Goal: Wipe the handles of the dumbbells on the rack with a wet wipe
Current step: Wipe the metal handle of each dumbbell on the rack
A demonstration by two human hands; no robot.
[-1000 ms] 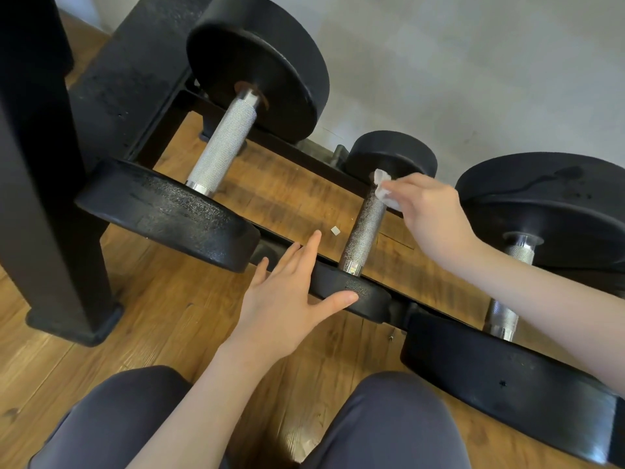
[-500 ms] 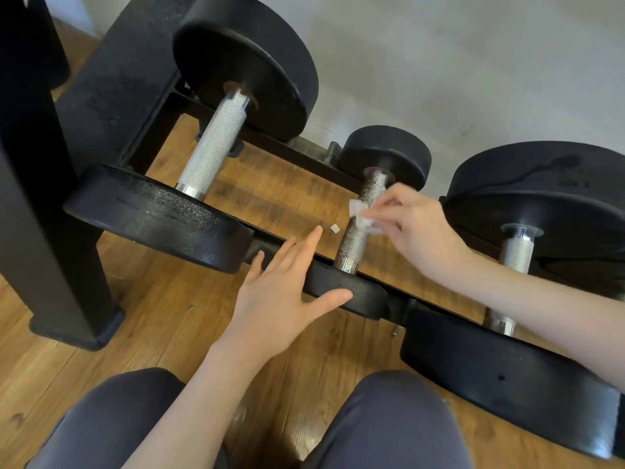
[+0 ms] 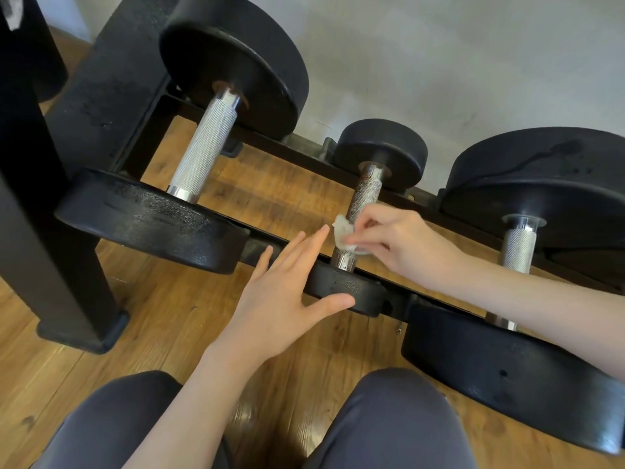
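Observation:
Three black dumbbells lie across a low black rack (image 3: 291,247). The small middle dumbbell has a dark, rusty knurled handle (image 3: 363,198). My right hand (image 3: 402,243) pinches a crumpled white wet wipe (image 3: 343,233) against the near part of that handle. My left hand (image 3: 285,292) rests with straight fingers on the near head (image 3: 348,287) of the same dumbbell. The left dumbbell's silver handle (image 3: 204,154) and the right dumbbell's handle (image 3: 519,245) are bare.
A thick black rack post (image 3: 50,204) stands at left on the wooden floor (image 3: 162,319). A pale wall (image 3: 439,62) rises just behind the rack. My knees in grey trousers (image 3: 389,424) fill the bottom of the view.
My right hand has slid the wipe down the middle handle, from the far end near the rear head to the near end. My left hand has stayed on the near head.

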